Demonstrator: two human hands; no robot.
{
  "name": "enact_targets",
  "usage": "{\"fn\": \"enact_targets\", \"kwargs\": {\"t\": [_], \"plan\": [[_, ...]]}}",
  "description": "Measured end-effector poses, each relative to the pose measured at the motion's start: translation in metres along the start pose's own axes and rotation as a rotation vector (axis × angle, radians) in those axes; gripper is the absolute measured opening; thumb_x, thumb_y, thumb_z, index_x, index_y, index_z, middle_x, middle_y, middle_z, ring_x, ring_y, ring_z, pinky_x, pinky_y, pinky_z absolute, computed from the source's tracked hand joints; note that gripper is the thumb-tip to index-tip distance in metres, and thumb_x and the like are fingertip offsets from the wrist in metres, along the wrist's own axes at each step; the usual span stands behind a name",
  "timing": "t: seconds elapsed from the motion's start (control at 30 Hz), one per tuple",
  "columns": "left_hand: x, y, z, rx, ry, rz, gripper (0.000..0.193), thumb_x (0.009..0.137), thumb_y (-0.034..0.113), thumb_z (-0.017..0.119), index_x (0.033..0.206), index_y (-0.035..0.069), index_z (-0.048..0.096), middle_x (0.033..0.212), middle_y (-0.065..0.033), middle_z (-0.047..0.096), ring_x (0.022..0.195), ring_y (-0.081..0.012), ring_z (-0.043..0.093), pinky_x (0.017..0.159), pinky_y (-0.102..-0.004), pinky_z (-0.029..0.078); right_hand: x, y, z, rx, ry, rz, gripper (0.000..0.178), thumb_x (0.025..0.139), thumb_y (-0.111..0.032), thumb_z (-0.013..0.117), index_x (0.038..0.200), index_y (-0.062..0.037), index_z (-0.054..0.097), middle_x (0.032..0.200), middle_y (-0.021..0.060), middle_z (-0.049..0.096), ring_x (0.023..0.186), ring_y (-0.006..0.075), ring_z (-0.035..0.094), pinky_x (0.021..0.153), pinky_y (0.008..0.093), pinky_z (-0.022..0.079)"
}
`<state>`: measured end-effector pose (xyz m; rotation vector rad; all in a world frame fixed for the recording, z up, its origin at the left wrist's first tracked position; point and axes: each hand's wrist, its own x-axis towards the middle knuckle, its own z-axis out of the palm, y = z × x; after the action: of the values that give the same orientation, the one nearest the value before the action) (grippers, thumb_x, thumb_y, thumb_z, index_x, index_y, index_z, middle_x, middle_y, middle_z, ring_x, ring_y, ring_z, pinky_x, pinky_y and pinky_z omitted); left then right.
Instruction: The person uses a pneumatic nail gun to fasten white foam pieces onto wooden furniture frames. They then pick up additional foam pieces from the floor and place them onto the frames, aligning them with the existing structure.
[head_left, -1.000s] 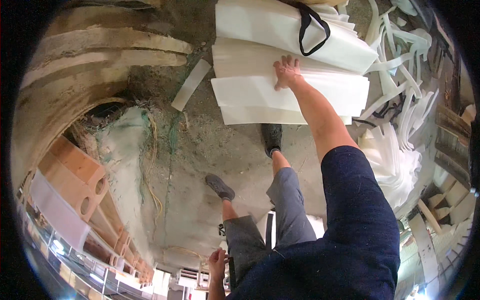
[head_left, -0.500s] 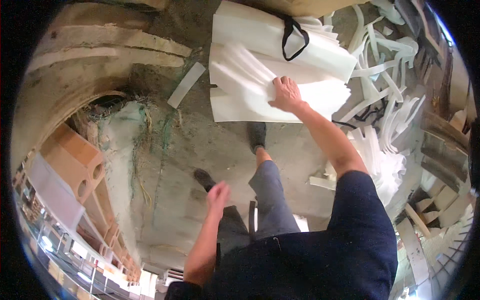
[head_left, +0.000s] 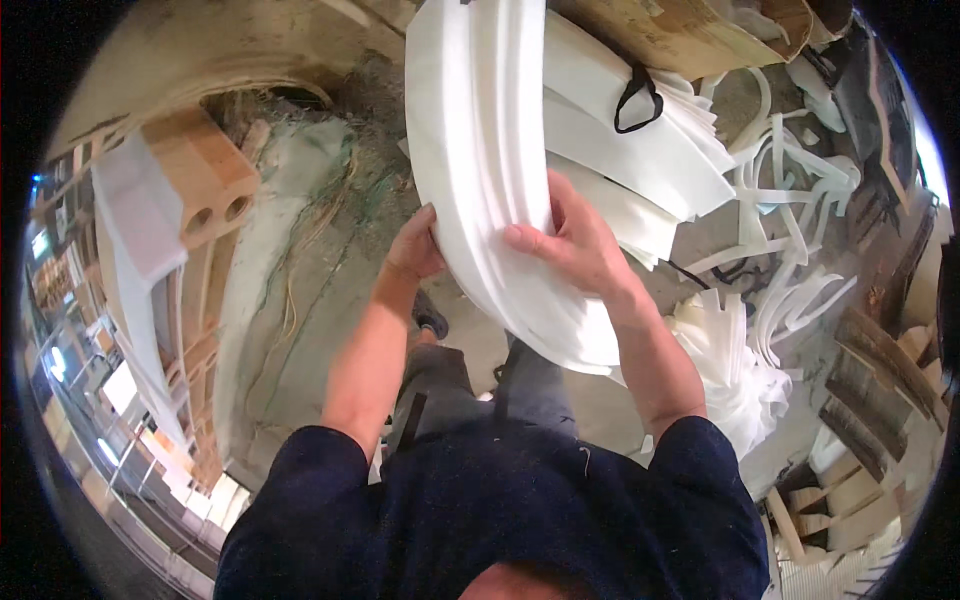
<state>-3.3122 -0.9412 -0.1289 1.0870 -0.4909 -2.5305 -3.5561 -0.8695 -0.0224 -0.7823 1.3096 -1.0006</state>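
Note:
A bent bundle of white foam sheets (head_left: 470,150) is raised in front of me, curving from the top of the view down toward my legs. My left hand (head_left: 417,245) grips its left edge, the fingers partly hidden behind it. On the opposite edge, my right hand (head_left: 580,240) is closed round the sheets, its thumb pressing on the front face. Beyond the bundle, a pile of more white foam sheets (head_left: 640,150) lies on the floor with a black strap loop (head_left: 637,100) on top.
Tangled white foam strips (head_left: 790,190) and a crumpled white heap (head_left: 735,375) lie to the right. A cardboard box (head_left: 700,35) stands behind the pile. Wooden boxes with round holes (head_left: 205,190) line the left, and wood pieces (head_left: 840,500) sit at lower right.
My right hand has lifted white foam sheets off the floor pile, and they now bend upward. My left hand, free before, has come up and taken hold of their left edge.

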Motion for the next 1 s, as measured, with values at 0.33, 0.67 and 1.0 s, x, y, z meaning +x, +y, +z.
{"fn": "enact_targets", "kwargs": {"t": [0.33, 0.67, 1.0], "plan": [[-0.065, 0.006, -0.034, -0.023, -0.092, 0.127, 0.076, 0.086, 0.05, 0.058, 0.139, 0.0, 0.038, 0.136, -0.0169, 0.048, 0.124, -0.0317, 0.049, 0.104, -0.0462, 0.042, -0.013, 0.006, 0.083, 0.204, -0.016, 0.058, 0.049, 0.085, -0.034, 0.069, 0.119, 0.0, 0.058, 0.096, 0.0076, 0.066, 0.086, 0.0131, 0.061, 0.078, 0.0288, 0.049], [-0.214, 0.051, -0.154, 0.342, 0.25, 0.171, 0.069, 0.081, 0.037, 0.065, 0.134, -0.001, 0.042, 0.13, -0.0129, 0.053, 0.115, -0.0269, 0.054, 0.094, -0.0417, 0.048, -0.021, 0.016, 0.191, 0.351, -0.317, -0.027, 0.063, 0.081, -0.035, 0.075, 0.127, 0.0007, 0.052, 0.114, 0.0095, 0.062, 0.107, 0.0164, 0.056, 0.093, 0.0328, 0.045], [-0.45, 0.058, -0.133, 1.215, 0.919, -0.633, 0.081, 0.061, 0.014, 0.084, 0.127, -0.005, 0.043, 0.112, -0.0188, 0.06, 0.098, -0.0281, 0.062, 0.08, -0.0387, 0.054, 0.095, 0.374, 0.006, -0.912, 0.248, 0.475, 0.055, 0.083, -0.041, 0.066, 0.126, -0.0083, 0.055, 0.116, 0.0162, 0.063, 0.108, 0.0325, 0.059, 0.094, 0.0422, 0.047]]}}
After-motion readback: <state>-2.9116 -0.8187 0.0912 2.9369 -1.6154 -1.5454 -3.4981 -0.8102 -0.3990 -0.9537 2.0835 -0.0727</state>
